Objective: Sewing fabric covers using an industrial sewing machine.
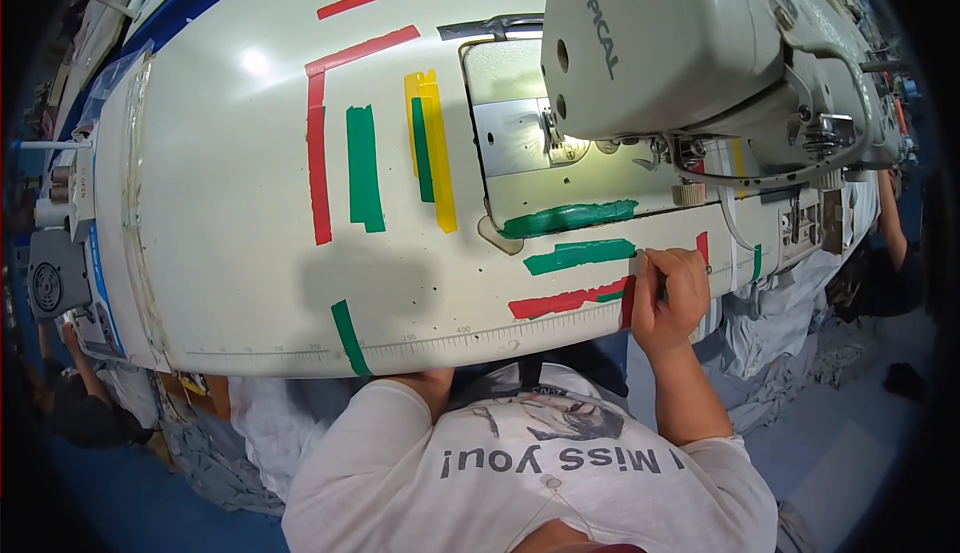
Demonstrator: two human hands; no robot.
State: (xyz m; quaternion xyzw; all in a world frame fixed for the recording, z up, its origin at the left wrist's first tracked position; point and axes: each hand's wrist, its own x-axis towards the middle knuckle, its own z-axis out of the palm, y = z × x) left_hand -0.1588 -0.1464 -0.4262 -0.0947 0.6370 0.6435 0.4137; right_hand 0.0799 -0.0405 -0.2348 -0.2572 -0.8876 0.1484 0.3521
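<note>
My right hand point(674, 298) rests on the front of the white sewing table point(230, 203), its fingers curled into a pinch. Its fingertips are at the right end of a green tape strip point(580, 255). Whatever the pinch may hold is too small or hidden to make out. Beside the wrist lies a red tape strip point(560, 304). My left forearm point(430, 385) passes under the table's front edge, which hides the left hand. Beyond my right hand stands a white sewing machine point(660, 53), its lamp lighting the metal needle plate point(515, 138). I see no fabric under the needle.
More red, green and yellow tape strips point(435, 153) mark the tabletop left of the machine. A printed ruler point(250, 351) runs along the front edge. A grey motor box point(60, 275) stands at the far left. Piles of white cloth point(770, 323) hang at the right; other people work at both sides.
</note>
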